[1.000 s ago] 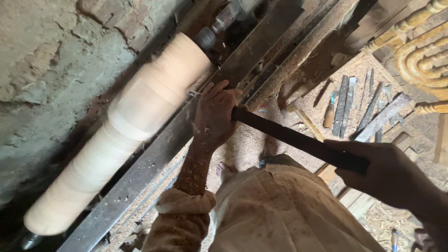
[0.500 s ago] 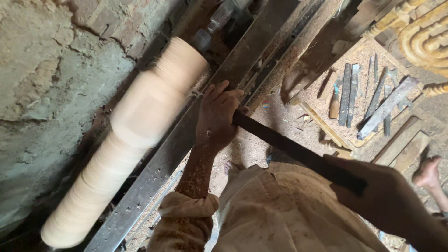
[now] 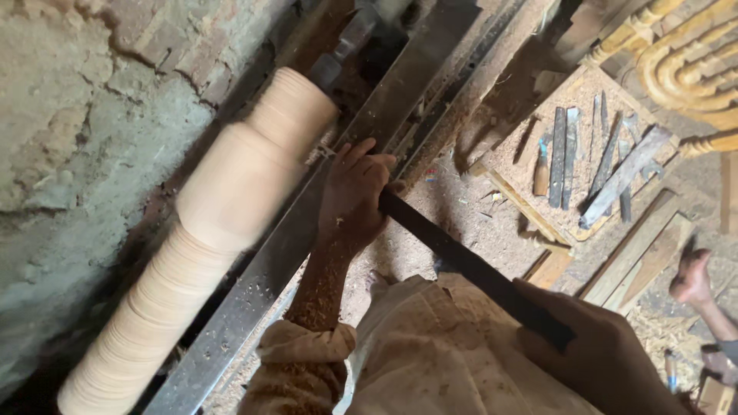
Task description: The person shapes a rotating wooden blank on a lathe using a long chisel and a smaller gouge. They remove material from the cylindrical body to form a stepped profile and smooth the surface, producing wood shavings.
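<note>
A long pale wooden cylinder (image 3: 223,207) lies on a lathe, blurred as if spinning, running from lower left to upper centre. My left hand (image 3: 352,198) grips the front of a long dark turning tool (image 3: 469,265) and rests on the metal tool rest bar (image 3: 261,284), close against the wood. My right hand (image 3: 603,353) holds the tool's rear handle at lower right. Sawdust covers my left forearm and sleeve. The tool's tip is hidden behind my left hand.
A rough stone and brick wall (image 3: 77,131) stands behind the lathe. Several chisels lie on a sawdust-covered wooden tray (image 3: 592,161) at upper right. Turned pale wood pieces (image 3: 684,69) are stacked at top right. Another person's foot (image 3: 692,277) shows at the right edge.
The view has shifted a little, so the cylinder sits lower in frame. Both hands keep their grip on the tool against the wood. The other person's foot has come into view on the right.
</note>
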